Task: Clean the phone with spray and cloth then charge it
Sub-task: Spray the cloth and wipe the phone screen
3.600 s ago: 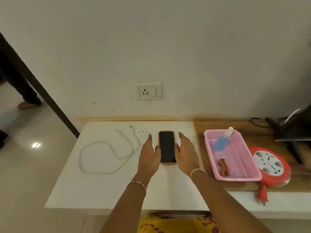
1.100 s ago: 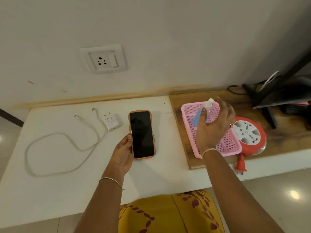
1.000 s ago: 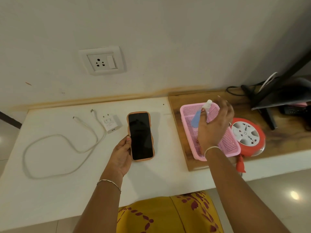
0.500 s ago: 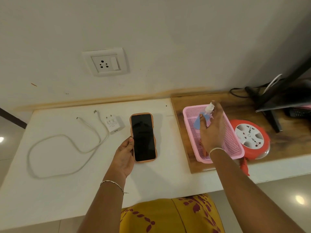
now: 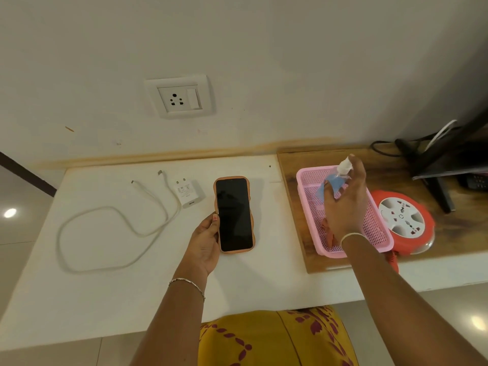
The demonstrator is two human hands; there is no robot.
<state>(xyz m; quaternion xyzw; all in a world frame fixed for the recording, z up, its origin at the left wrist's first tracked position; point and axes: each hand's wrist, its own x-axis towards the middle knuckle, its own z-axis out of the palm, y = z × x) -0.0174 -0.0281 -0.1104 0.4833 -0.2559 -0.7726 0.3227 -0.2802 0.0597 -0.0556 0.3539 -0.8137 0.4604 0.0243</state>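
Right hand: your right hand point(image 5: 344, 207) is closing its fingers around the blue spray bottle point(image 5: 333, 184), whose white nozzle is sticking out above the knuckles; the bottle is sitting over the far end of the pink basket point(image 5: 303, 192).
Left hand: your left hand point(image 5: 204, 243) is resting against the phone's left edge with the thumb on the case rim, steadying it, not wrapping it.
Phone: the phone point(image 5: 234, 214) is lying screen up on the white table point(image 5: 264, 283), well left of your spraying grip.
Cloth: the reddish cloth point(image 5: 327, 231) is lying in the basket just beneath your right palm, mostly hidden.
Charger: the adapter point(image 5: 188, 193) and cable point(image 5: 111, 220) are lying loose beyond your left hand, unplugged from the wall socket point(image 5: 180, 97).
Progress: you are only starting; spraying, wiping and charging all appear left to do.
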